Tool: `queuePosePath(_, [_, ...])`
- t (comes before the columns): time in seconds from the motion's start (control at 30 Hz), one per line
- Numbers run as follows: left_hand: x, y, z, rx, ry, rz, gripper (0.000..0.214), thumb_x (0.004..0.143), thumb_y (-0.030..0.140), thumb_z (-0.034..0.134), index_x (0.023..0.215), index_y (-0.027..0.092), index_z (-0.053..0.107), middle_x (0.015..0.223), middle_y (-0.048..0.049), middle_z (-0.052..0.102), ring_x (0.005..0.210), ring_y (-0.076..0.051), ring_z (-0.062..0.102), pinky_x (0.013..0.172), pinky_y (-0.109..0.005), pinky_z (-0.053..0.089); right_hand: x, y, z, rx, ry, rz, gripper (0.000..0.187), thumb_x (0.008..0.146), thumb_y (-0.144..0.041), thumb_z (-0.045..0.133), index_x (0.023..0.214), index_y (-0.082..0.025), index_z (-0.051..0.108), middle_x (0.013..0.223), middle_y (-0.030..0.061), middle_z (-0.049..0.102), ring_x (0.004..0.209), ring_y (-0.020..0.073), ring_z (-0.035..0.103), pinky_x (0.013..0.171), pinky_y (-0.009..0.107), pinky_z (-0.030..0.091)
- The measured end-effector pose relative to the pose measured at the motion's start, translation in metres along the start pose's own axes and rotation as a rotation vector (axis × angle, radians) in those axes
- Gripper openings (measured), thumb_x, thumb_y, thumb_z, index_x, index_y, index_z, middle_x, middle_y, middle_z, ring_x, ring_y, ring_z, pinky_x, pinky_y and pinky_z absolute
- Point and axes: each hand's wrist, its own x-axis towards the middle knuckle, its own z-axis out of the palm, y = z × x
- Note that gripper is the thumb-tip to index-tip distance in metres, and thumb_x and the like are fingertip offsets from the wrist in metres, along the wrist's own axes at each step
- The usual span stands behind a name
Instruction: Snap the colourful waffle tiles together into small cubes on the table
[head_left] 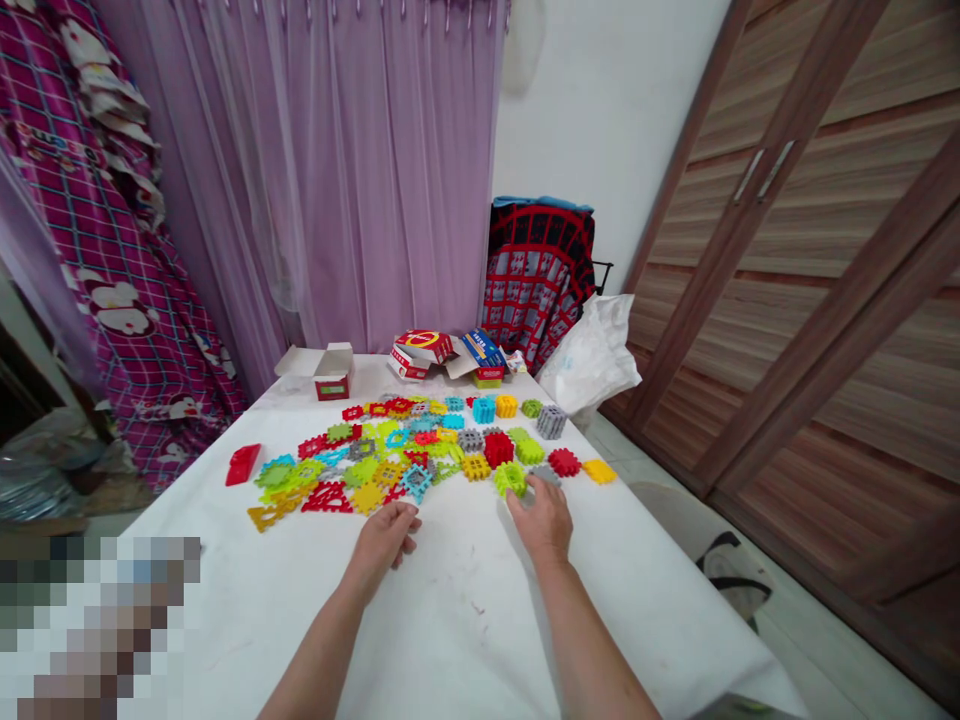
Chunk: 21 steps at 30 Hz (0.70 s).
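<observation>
My right hand (546,522) has its thumb and fingers around a lime-green stack of square, notched building pieces (510,477), which rests on the white-covered table. A grey notched piece (547,474) sits just behind these fingers. My left hand (384,538) hovers near the table's middle, its fingers loosely curled and apart from the thumb, with nothing visible in it. Closest to it lies a light-blue square frame piece (415,482). A yellow stack (475,467) and a red stack (499,448) stand left of and behind the lime-green one.
Flat pieces in several colours, among them a red triangle (328,497), spread across the table's left half. Grey (552,421), blue (484,408) and orange (506,406) stacks stand farther back. Opened boxes (332,385) line the far edge, beside a white bag (590,355).
</observation>
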Motion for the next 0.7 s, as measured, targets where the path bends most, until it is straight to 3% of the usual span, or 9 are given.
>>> queuePosePath(0.7, [0.0023,-0.0069,-0.0011,-0.068,0.034,0.021,0.036,0.063,0.049,0.064,0.079,0.018,0.057,0.069,0.0012,0.061,0.042,-0.006,0.05,0.031,-0.016,0.028,-0.0013,-0.0005,-0.0006,-0.088,-0.056,0.05,0.029,0.076,-0.038,0.059,0.095,-0.017,0.065,0.092,0.0098,0.067,0.088,0.023,0.056,0.078,0.032,0.042])
